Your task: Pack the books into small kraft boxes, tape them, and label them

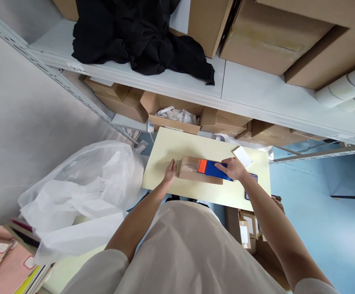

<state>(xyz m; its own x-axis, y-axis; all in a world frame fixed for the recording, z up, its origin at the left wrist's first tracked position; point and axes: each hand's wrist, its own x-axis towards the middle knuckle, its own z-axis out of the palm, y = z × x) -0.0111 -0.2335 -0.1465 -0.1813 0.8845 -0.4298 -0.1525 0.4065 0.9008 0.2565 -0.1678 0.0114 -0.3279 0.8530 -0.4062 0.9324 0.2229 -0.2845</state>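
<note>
A small, long cardboard box [187,174] lies flat on the pale yellow table. My right hand [233,167] is wrapped round a blue tape dispenser [216,170] with an orange front end. The dispenser rests over the top of the box, its orange end towards the left. Beside the box's left end is my left hand [170,171], fingers stretched out and holding nothing; whether it touches the cardboard I cannot tell.
On the pale table [159,159] lie a white card-like piece [242,156] and a phone [253,178], partly behind my right forearm. A shelf [196,83] with black cloth [140,36] and cartons spans the back. A large clear plastic bag [82,192] bulges at left.
</note>
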